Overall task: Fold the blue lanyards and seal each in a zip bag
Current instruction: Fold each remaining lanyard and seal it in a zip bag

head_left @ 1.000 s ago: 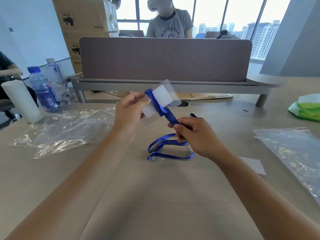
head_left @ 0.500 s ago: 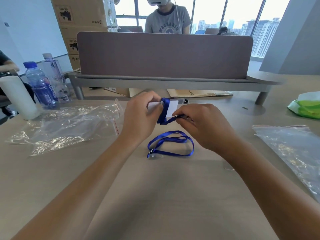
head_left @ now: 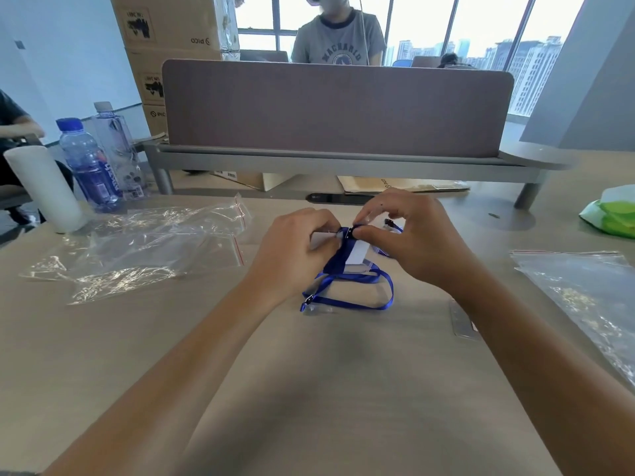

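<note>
A blue lanyard [head_left: 350,290] with a clear badge holder and white card [head_left: 357,252] is at the table's middle. My left hand [head_left: 295,249] pinches the card's left side. My right hand [head_left: 409,242] pinches the strap's black end over the card's top edge. The strap is wound around the card, and its loose loop lies on the table just below both hands. A pile of clear zip bags [head_left: 144,249] lies to the left, another zip bag [head_left: 584,290] to the right.
Two water bottles [head_left: 89,163] and a white roll [head_left: 44,187] stand at the far left. A grey desk divider [head_left: 336,108] runs across the back, with a person behind it. A green packet [head_left: 615,214] lies at the right edge. A small clear sleeve [head_left: 464,324] lies by my right forearm.
Both hands have come together and lowered toward the table. The right hand brought the strap up and wrapped it over the card that the left hand holds.
</note>
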`<state>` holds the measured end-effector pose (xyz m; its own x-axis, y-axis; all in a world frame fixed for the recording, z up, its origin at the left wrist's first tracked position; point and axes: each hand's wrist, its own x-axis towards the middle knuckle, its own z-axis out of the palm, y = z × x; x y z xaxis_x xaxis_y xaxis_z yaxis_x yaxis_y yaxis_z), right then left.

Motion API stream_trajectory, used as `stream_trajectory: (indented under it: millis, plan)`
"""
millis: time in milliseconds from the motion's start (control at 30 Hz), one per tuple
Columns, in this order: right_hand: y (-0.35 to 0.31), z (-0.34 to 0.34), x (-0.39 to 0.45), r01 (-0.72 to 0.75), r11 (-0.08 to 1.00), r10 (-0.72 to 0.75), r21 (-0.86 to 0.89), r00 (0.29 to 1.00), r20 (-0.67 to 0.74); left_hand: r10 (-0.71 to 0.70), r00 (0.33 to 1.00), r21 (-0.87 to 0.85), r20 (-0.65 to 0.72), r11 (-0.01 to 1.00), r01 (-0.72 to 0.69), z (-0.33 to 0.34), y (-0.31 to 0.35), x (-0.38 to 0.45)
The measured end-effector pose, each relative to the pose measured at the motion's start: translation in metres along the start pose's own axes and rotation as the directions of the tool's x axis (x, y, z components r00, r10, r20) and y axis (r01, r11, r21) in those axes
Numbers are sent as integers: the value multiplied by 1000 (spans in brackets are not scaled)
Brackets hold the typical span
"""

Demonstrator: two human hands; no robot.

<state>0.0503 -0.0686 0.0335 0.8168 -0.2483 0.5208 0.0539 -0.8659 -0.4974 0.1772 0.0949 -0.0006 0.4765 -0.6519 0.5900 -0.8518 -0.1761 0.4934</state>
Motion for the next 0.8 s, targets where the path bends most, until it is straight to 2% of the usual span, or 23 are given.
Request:
stream_trajectory:
  millis: [233,333,500,600,733,800]
  plan:
    - [3,10,0,-153,957,126,245,984,124,29,999,-50,37,998,-27,-2,-6,-7]
    - [4,14,2,-257,899,212,355,964,161,54,997,-42,50,998,-52,-2,-9,-8]
    - [4,22,7,-380,802,359,460,923,137,68,997,-56,30,996,-66,-2,-16,-9]
    - [3,29,9,-391,761,395,518,912,109,53,999,-99,-7,994,-54,-3,-19,-10]
    - [2,47,8,-305,864,333,400,943,0,-5,1000,-126,-11,992,4,0,-31,-15]
    - [3,55,7,-262,904,279,339,960,0,-33,999,-132,-12,991,31,1,-41,-17]
